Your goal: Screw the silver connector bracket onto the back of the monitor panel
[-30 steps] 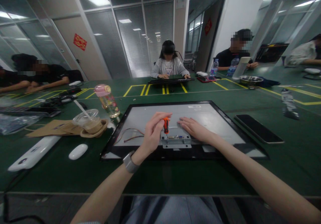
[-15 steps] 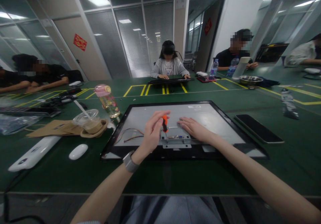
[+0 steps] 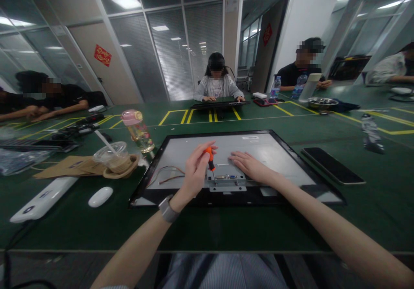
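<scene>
My left hand [image 3: 197,166] is closed around the orange and black handle of a screwdriver [image 3: 210,156]. The screwdriver's thin shaft points down at the metal bracket [image 3: 228,188] with video ports, on the near side of a display panel [image 3: 271,151]. Whether its tip sits in a screw is too small to tell. Resting flat with fingers stretched out, my right hand [image 3: 249,165] touches the panel's grey back just right of the bracket. A loose bundle of thin wires [image 3: 171,177] lies on the panel to the left of my left hand.
Left of the panel are a white mouse [image 3: 101,196], a white power strip [image 3: 42,200], an iced drink cup [image 3: 113,157] and a pink-lidded bottle [image 3: 137,129]. A black phone [image 3: 333,164] lies to the right. Across the table [image 3: 181,226], a person handles another panel [image 3: 220,105].
The screwdriver handle has tilted slightly to the left in my left hand, and the fingers have shifted a little around it. My right hand has stayed put.
</scene>
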The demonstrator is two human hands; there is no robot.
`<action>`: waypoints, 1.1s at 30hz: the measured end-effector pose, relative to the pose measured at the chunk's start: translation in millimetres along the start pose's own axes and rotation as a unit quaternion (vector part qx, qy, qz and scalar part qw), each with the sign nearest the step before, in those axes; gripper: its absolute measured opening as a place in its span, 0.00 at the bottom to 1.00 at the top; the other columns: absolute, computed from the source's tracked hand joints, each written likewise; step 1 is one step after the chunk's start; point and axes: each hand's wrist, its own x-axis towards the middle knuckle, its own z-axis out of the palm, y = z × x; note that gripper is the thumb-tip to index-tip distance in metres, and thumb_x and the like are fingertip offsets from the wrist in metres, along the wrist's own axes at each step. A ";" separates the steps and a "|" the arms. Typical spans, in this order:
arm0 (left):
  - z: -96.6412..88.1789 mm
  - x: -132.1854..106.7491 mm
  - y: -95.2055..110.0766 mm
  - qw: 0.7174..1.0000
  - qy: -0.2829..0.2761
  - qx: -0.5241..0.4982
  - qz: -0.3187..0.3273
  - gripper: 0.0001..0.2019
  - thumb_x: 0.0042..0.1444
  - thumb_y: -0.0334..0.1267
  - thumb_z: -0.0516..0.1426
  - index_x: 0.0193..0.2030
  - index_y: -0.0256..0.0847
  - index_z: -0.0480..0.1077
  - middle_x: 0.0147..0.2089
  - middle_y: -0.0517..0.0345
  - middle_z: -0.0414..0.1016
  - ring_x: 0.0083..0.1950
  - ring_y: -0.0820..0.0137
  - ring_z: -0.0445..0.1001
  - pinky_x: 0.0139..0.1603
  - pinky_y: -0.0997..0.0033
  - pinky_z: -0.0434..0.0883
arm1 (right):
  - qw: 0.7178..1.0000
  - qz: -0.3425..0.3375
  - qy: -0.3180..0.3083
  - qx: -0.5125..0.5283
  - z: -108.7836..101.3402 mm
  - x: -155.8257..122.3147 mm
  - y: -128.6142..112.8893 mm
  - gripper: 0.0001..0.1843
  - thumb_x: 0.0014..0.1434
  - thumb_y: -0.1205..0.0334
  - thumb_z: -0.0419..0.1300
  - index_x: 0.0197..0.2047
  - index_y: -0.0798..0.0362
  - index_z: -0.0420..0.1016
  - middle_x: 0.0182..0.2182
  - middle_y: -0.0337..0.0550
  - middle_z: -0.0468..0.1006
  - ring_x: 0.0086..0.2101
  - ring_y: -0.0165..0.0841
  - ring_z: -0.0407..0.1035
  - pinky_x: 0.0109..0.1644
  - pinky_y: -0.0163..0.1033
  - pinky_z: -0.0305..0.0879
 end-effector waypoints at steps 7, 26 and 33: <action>1.3 3.4 -7.2 0.993 0.087 0.062 0.044 0.06 0.57 0.37 0.67 0.41 0.45 0.80 0.35 0.60 0.69 0.37 0.71 0.69 0.43 0.69 0.70 | 1.000 -0.005 0.003 -0.001 4.0 1.4 3.8 0.31 0.74 0.50 0.37 0.69 0.54 0.68 0.70 0.55 0.64 0.70 0.46 0.55 0.73 0.60 0.47; -1.7 5.6 -4.6 0.995 0.086 0.050 0.011 0.08 0.60 0.43 0.64 0.42 0.44 0.81 0.38 0.56 0.68 0.41 0.69 0.71 0.45 0.68 0.72 | 1.000 -0.015 0.014 0.002 5.8 1.8 6.0 0.31 0.74 0.50 0.38 0.68 0.55 0.68 0.70 0.56 0.65 0.69 0.47 0.56 0.72 0.61 0.48; 2.5 1.5 3.2 0.997 0.061 0.048 0.010 0.14 0.70 0.44 0.52 0.50 0.43 0.77 0.39 0.55 0.73 0.41 0.69 0.73 0.45 0.67 0.72 | 1.000 -0.012 0.014 0.007 5.1 1.5 5.3 0.31 0.74 0.50 0.37 0.68 0.54 0.69 0.70 0.56 0.65 0.69 0.48 0.56 0.72 0.62 0.48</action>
